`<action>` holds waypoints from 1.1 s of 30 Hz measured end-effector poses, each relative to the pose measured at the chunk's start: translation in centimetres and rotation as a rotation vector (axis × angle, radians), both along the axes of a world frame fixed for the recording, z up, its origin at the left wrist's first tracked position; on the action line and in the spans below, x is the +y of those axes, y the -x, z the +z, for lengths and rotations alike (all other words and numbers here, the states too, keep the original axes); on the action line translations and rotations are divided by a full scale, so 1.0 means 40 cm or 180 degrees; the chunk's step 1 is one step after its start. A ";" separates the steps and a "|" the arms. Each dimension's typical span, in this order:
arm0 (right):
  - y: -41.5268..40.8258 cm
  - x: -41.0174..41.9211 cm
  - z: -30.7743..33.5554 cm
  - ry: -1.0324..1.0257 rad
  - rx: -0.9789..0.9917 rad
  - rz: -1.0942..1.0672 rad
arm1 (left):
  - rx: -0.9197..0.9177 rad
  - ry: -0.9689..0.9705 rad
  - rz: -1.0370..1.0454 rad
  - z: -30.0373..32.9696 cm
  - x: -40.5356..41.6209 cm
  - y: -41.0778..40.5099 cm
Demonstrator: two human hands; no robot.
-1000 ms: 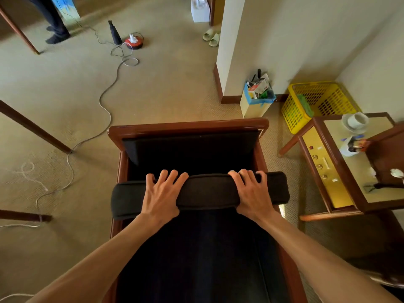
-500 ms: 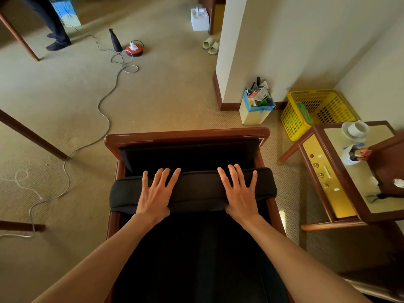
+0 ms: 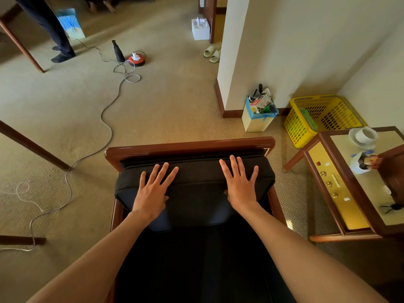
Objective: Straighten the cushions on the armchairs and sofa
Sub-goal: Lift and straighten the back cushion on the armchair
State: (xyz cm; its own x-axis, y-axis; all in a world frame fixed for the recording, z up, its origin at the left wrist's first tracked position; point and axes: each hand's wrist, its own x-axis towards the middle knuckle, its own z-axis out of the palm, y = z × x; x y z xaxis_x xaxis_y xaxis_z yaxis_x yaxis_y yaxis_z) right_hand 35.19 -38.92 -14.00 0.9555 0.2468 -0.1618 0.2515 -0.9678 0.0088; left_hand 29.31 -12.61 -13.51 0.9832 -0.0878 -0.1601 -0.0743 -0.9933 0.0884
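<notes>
A wooden armchair (image 3: 188, 145) with dark upholstery stands right below me, its back rail toward the room. A black back cushion (image 3: 196, 193) leans against the chair's back, filling the width between the arms. My left hand (image 3: 153, 191) lies flat on the cushion's left half, fingers spread. On the right half my right hand (image 3: 240, 184) presses flat in the same way. Neither hand grips anything. The seat below the cushion is in deep shadow.
A wooden side table (image 3: 349, 189) with a cup and saucer (image 3: 364, 136) stands close on the right. A yellow basket (image 3: 321, 117) and a small full bin (image 3: 259, 114) sit by the wall corner. A grey cable (image 3: 105, 119) snakes across the carpet on the left. A person's legs (image 3: 54, 29) stand far left.
Both hands let go of the cushion's top edge and flattened out. The cushion went from lying across the chair arms to leaning against the chair's back.
</notes>
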 end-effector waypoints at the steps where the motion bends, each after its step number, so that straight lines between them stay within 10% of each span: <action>1: -0.017 0.004 0.001 0.0008 0.0026 -0.0007 | 0.0051 0.0008 -0.0006 0.001 0.004 -0.019; 33: 0.010 -0.025 0.010 -0.0017 0.0083 -0.0093 | -0.0112 -0.0775 -0.0171 0.034 0.108 -0.076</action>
State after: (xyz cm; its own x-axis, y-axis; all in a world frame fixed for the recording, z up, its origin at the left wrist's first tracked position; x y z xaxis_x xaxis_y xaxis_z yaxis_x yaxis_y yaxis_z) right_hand 34.79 -39.90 -13.61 0.9578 0.2197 -0.1855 0.2231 -0.9748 -0.0027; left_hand 32.35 -8.30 -12.15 0.9835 -0.1031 -0.1487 -0.1264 -0.9795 -0.1566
